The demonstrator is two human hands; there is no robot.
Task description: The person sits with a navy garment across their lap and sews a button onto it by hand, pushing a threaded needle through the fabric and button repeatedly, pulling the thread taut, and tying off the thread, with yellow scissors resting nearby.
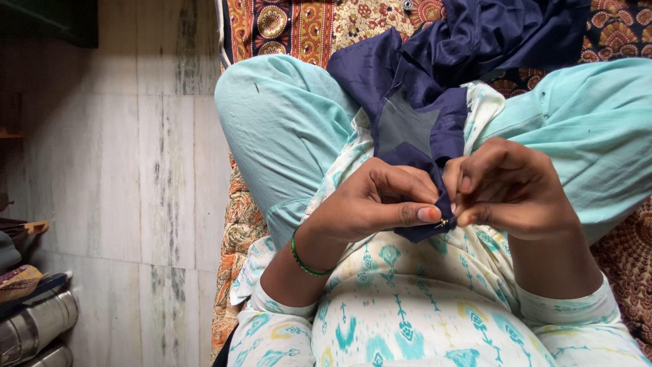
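Note:
A dark navy fabric (435, 81) lies across my lap and over my crossed legs in light teal trousers (285, 129). My left hand (373, 200), with a green bangle on the wrist, pinches the fabric's lower corner between thumb and forefinger. My right hand (506, 187) grips the same corner from the right, fingertips touching the left thumb. A tiny golden object (443, 222), perhaps a needle or pin, shows at the pinch point. A grey translucent patch (404, 129) sits on the fabric above my hands.
I sit on a patterned orange and red bedspread (299, 27). A pale marble floor (129, 170) lies to the left. Steel containers (34, 329) and folded cloth stand at the lower left corner.

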